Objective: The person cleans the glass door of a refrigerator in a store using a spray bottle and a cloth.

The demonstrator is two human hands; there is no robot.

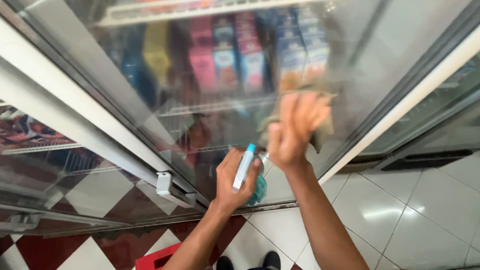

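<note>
Right hand (296,133): pressed flat against the glass door (394,55), fingers spread wide over a tan cloth (322,134) that lies between palm and glass.
Cloth: crumpled, its edges showing above and to the right of the hand, at mid-height on the door.
Left hand (232,178): fingers wrapped around a spray bottle (245,168), held just below the right hand and close to the glass.
Spray bottle: white neck with a light blue tip pointing up; its teal lower part shows under the hand.
Cooler: upright, with a white frame (414,94) and wire shelves (209,104) behind the glass.
Shelf contents: a row of tall cartons (254,57) in pink, blue and yellow standing side by side, blurred through the streaky glass.
Floor: white tiles (409,223) on the right, red and white ones on the left; a red crate (156,263) sits near the person's shoes (248,265).
</note>
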